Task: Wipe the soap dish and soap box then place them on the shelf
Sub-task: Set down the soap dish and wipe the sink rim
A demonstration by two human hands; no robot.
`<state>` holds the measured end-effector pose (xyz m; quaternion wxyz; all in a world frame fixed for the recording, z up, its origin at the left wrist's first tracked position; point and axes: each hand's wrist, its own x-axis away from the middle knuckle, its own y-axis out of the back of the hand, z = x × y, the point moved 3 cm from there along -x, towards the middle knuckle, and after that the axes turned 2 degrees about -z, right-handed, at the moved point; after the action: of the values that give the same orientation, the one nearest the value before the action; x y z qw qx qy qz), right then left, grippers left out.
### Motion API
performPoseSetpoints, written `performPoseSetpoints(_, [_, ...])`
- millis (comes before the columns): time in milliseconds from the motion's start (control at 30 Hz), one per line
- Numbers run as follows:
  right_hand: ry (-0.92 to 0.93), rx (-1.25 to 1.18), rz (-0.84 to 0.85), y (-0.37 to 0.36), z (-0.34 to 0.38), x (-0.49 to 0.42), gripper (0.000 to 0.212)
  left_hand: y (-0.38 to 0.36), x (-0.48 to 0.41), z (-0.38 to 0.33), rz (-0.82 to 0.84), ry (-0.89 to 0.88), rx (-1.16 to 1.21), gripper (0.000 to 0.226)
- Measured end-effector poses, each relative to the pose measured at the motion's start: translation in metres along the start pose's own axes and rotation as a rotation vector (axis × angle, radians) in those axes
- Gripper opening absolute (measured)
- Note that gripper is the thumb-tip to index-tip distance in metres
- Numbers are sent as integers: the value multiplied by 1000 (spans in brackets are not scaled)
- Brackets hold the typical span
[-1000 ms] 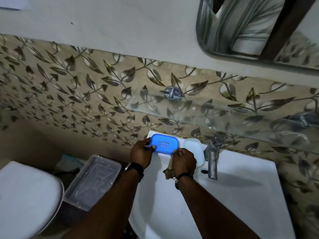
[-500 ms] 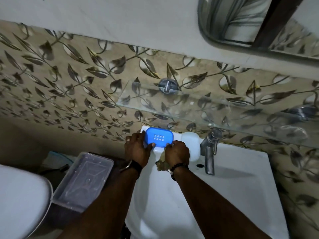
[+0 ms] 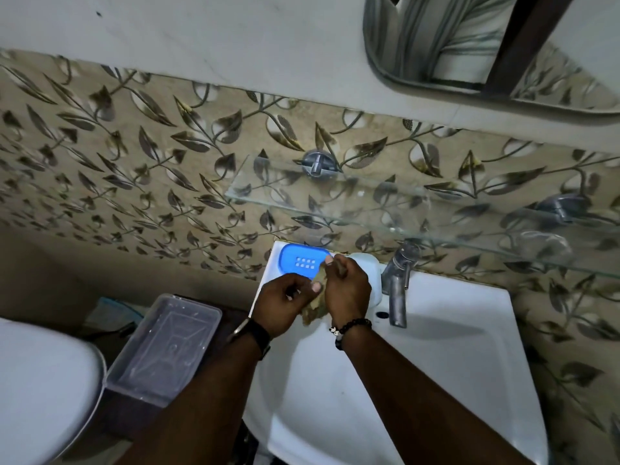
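Soap dish: the blue oval plastic soap dish with a slotted middle (image 3: 303, 263) lies flat on the back left corner of the white ceramic basin (image 3: 453, 347), against the leaf-patterned wall tiles (image 3: 134, 162); its long axis runs left to right along the wall.
Soap box: the pale translucent rounded plastic soap box (image 3: 367, 263) sits just right of the dish, between it and the grey metal tap (image 3: 397, 283), largely hidden by the right hand.
Right hand (image 3: 347, 286): grip closed on a crumpled tan wiping cloth (image 3: 315, 305), fingertips touching the dish's right end.
Left hand (image 3: 281, 305): curled at the near edge of the dish, thumb on the cloth; whether it also pinches the dish, I cannot tell.
Key relation: the dish lies just beyond both hands, toward the wall; the right hand, with the cloth, is the nearer to its top face.
Shelf: the clear glass wall shelf (image 3: 335, 199) hangs above and behind the basin; nothing visible rests on its left part.
Containers: a clear rectangular plastic tub (image 3: 164, 347) left of the basin looks empty; the dish holds no soap; the box's contents are hidden.
Stage, as judged: wiping of the dish under way; neither item shelved.
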<state>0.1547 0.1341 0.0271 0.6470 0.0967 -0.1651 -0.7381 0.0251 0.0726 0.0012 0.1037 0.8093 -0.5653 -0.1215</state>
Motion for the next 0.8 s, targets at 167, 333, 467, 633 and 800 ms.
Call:
performPoseSetpoints(167, [42,-219,29,28,13,12,13,-6,9,-25,61,101,240,26])
performPoseSetpoints(333, [95,-429,274,65,19,29,11,-18,29,-62,17,94,363,23])
performPoseSetpoints(467, [105,-370,232,113,4,36,15,-45,52,-87,-10,78,463,19])
performPoseSetpoints(633, [15,-367,71,183,-27,28,28,-95,67,-111,-8,53,474,21])
performPoseSetpoints(800, [-75,-489,-17,247,-57,12,18,-161,77,-133,54,112,465,20])
